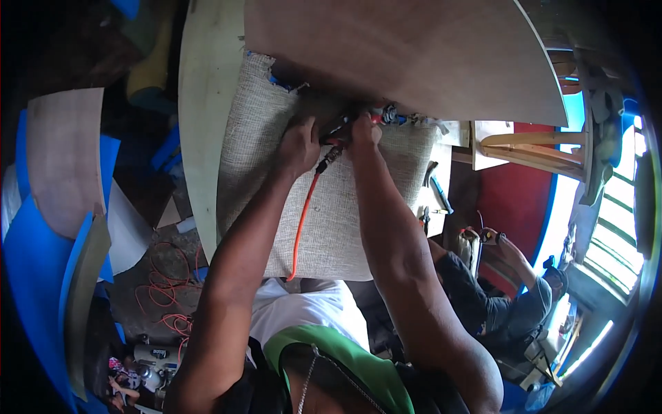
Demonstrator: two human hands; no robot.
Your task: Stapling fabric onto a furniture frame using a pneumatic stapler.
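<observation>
A red and black air staple gun is gripped in my right hand, under the edge of a large brown board. An orange air hose runs from its metal coupling toward my lap. My left hand is closed just left of the tool, resting at the coarse beige fabric; its fingertips are lost in shadow, so what they hold cannot be made out. The fabric covers a wide padded piece before me, with a ragged edge at its far left corner. The brown board rises beyond both hands.
A hammer and a blue-handled tool lie right of the fabric. A wooden frame stands far right. Another person sits at the lower right. Coiled orange hose and blue sheets are on the left.
</observation>
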